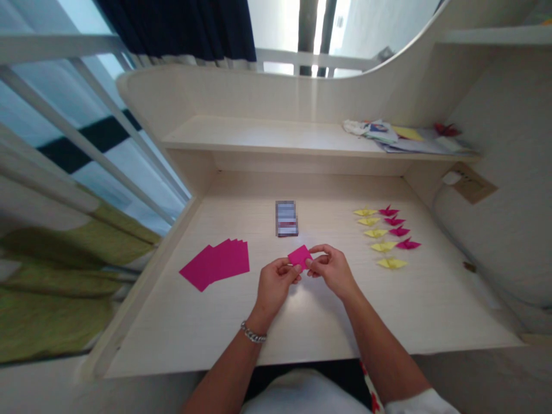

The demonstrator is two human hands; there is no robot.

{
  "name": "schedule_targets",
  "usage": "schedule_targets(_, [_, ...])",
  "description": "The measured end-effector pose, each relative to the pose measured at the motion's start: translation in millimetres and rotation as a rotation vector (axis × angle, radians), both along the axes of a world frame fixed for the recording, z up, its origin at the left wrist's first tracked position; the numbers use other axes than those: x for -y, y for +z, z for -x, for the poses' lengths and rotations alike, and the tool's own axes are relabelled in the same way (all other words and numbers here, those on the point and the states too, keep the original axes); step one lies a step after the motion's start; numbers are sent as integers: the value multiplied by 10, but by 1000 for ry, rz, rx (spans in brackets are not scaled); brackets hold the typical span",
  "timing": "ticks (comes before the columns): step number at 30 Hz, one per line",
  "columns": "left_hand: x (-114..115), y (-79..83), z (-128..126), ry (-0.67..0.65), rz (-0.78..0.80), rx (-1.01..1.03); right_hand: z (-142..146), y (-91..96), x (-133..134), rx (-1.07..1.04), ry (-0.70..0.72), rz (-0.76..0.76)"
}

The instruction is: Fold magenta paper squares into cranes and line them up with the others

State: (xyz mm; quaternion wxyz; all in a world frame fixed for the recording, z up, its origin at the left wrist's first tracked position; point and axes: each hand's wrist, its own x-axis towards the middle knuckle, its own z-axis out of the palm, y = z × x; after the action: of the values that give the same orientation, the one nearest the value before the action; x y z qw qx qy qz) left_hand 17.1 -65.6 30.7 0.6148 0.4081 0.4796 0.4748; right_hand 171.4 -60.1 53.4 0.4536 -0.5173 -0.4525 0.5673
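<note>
A small folded piece of pink origami paper [301,256] is held just above the desk, between both hands. My left hand [276,282] pinches its left and lower edge with thumb and fingers. On the other side, my right hand [331,268] grips the right corner between thumb and fingertips. Fanned out to the left lie several flat pink paper sheets [219,263]. Over on the right, folded yellow paper cranes [376,233] stand in a column beside a column of pink paper cranes [399,232].
A phone [287,218] with a blurred screen lies beyond my hands on the desk [181,322]. A raised shelf [267,129] crosses the back, with papers [405,135] at its right end. A cable [448,224] runs along the right wall. A railing stands left.
</note>
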Motion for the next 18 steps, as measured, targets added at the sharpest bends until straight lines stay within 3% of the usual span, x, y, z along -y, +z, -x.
schedule_targets(3, [0,24,-11,33,-10,-19,-28,-29,-19,-7,-39,-25])
schedule_targets(9, [-17,24,15,82,-43,-67,-136,-62,-79,-42,-264,-133])
schedule_targets(13, [-1,14,-30,67,-25,-55,-36,-98,-27,-52,-89,-125])
schedule_targets(18, [23,25,-32,-18,-43,-47,83,-159,31,-53,-77,-107])
